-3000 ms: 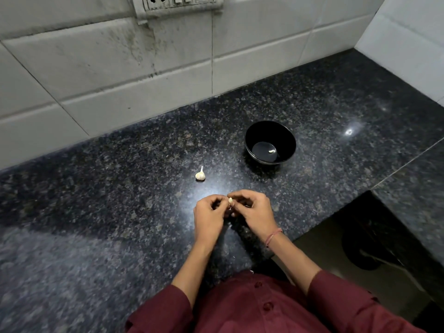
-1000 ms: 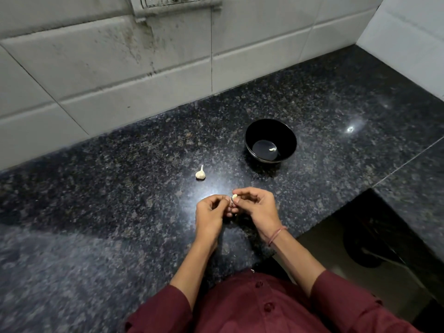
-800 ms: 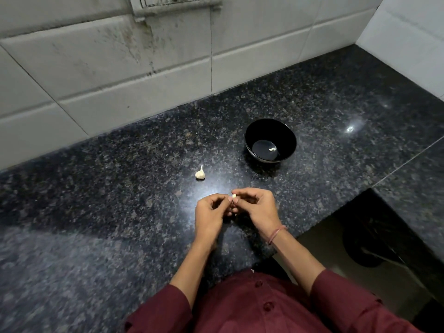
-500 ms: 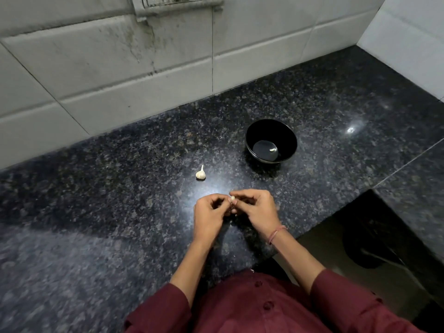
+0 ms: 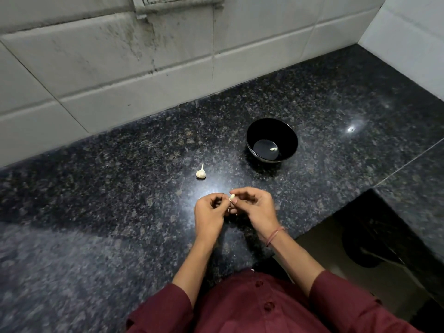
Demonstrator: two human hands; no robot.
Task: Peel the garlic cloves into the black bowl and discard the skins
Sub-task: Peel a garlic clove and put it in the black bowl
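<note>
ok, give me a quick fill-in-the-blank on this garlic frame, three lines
1. The black bowl holds exactly ____ peeled clove.
2. The left hand and right hand pinch the held clove above the dark speckled ____.
3. The garlic bulb lies to the ____ of the bowl.

Missing words: one; counter; left

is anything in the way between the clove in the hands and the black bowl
Nothing visible does. The left hand and right hand pinch the garlic clove, and only bare countertop lies between it and the black bowl. The garlic bulb sits left of that path.
</note>
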